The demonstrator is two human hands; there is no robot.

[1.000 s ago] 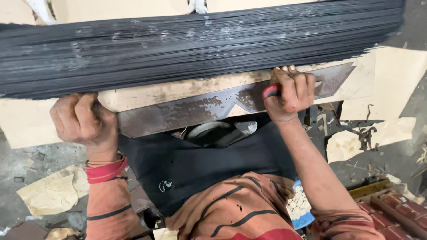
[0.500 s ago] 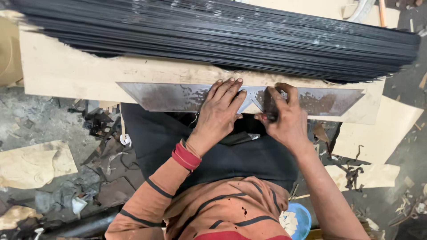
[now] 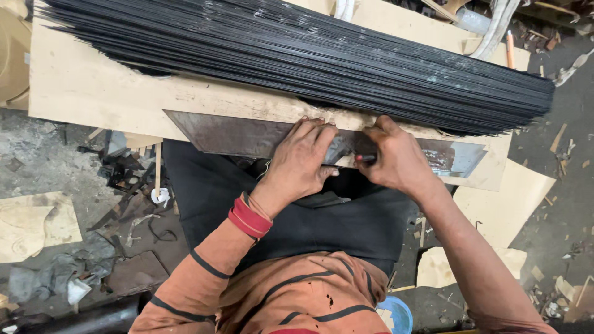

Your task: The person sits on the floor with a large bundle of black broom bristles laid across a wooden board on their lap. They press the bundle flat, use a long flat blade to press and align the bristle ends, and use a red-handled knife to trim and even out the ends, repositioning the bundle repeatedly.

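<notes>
metal template [image 3: 247,133]: flat, dark, long trapezoid, on near edge of pale board [image 3: 93,93], middle hidden under hands. left hand [image 3: 300,164]: fingers spread, pressed flat on it. right hand [image 3: 396,158]: closed around small red-tipped tool [image 3: 365,159], mostly hidden. black strip bundle [image 3: 309,55]: far side, right end blurred.

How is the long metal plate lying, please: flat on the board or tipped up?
Flat: the metal plate lies along the wooden board's near edge, with the left hand spread on it.
</notes>
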